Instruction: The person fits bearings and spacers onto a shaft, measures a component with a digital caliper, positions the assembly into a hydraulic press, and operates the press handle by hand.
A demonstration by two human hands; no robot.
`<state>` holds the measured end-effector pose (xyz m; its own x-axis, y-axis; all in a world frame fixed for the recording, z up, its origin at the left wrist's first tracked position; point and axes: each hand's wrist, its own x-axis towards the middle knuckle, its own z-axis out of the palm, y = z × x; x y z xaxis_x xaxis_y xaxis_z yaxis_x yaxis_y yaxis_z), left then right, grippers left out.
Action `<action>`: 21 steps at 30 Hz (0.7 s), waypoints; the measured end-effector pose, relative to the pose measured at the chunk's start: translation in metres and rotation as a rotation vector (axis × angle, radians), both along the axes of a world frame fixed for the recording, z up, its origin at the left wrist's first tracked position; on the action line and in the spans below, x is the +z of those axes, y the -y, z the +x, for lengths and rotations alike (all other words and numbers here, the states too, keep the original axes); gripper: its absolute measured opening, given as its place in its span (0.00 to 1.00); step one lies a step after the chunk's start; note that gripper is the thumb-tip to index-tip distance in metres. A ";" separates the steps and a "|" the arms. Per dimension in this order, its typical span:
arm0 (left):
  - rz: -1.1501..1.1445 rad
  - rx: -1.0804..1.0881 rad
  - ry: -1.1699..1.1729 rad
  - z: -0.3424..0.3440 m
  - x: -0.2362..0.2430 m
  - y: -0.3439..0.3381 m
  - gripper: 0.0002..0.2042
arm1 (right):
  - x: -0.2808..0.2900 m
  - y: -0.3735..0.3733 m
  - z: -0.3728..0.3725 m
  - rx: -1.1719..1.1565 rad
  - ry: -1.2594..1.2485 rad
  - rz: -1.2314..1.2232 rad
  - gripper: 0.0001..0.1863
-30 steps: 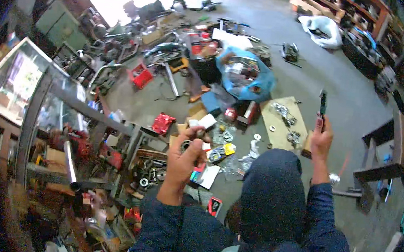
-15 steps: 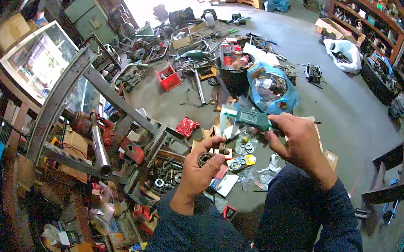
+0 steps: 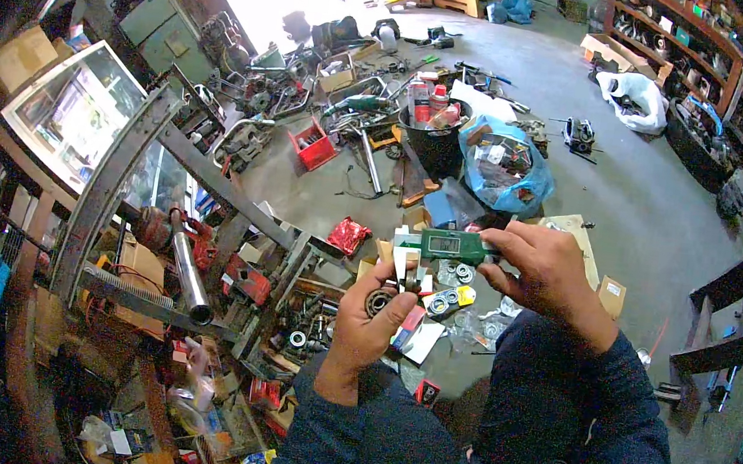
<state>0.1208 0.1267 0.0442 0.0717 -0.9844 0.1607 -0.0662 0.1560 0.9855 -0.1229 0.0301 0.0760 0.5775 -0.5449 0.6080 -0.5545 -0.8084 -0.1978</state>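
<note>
My left hand (image 3: 362,326) is closed around a metal ball bearing (image 3: 378,302), its round face showing between fingers and thumb. Closed on the dark green body of a digital caliper (image 3: 448,245) is my right hand (image 3: 544,270). The caliper lies level, its small grey screen facing up, and its jaws (image 3: 405,261) point down at the metal piece by my left fingertips. Whether the jaws touch it is hard to make out. Beyond my hands lie plastic-bagged bearings (image 3: 446,301) and a white card or box (image 3: 421,341).
A blue bag of parts (image 3: 508,178) and a black bucket with spray cans (image 3: 431,134) stand ahead. A red bin (image 3: 313,146) and a red packet (image 3: 348,235) lie to the left. A metal frame (image 3: 110,182) rises at left, and a rusty steel stand (image 3: 729,315) is at right.
The caliper has come down and left, from tilted to level, and its jaws have moved to the piece in my left hand. My right hand moved with it.
</note>
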 end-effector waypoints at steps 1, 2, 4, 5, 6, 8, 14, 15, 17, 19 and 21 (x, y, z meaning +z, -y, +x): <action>-0.005 -0.014 -0.025 0.000 0.000 0.000 0.20 | -0.001 0.001 -0.001 0.021 0.020 0.006 0.18; -0.006 -0.014 -0.025 0.000 0.001 0.000 0.20 | -0.002 0.002 -0.001 0.036 0.029 0.022 0.19; 0.024 -0.008 0.031 0.000 0.001 -0.001 0.20 | -0.004 0.003 -0.003 0.032 0.045 0.002 0.20; 0.005 0.003 0.052 0.000 0.000 0.000 0.20 | -0.006 0.003 -0.004 0.018 0.042 0.001 0.20; 0.018 0.004 0.047 0.000 0.000 0.000 0.20 | -0.007 0.004 -0.005 0.018 0.051 -0.010 0.20; 0.028 0.000 0.039 -0.001 -0.001 0.000 0.20 | -0.009 0.005 -0.006 0.001 0.045 -0.009 0.21; -0.009 0.015 0.022 -0.005 -0.005 0.002 0.21 | -0.013 0.007 -0.008 -0.010 0.095 -0.030 0.22; -0.017 0.025 0.036 -0.004 -0.005 0.002 0.21 | -0.014 0.007 -0.008 -0.011 0.095 -0.028 0.22; -0.030 0.048 0.116 -0.002 -0.007 0.003 0.21 | -0.014 0.007 -0.008 -0.011 0.095 -0.010 0.22; -0.034 0.045 0.101 -0.002 -0.008 0.004 0.21 | -0.015 0.007 -0.009 -0.016 0.085 -0.014 0.22; -0.038 0.040 0.086 -0.002 -0.009 0.004 0.21 | -0.015 0.008 -0.009 -0.021 0.074 -0.019 0.22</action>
<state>0.1189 0.1226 0.0349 0.0956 -0.9740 0.2052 -0.1574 0.1887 0.9693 -0.1318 0.0222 0.0606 0.5188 -0.5447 0.6589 -0.5559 -0.8005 -0.2241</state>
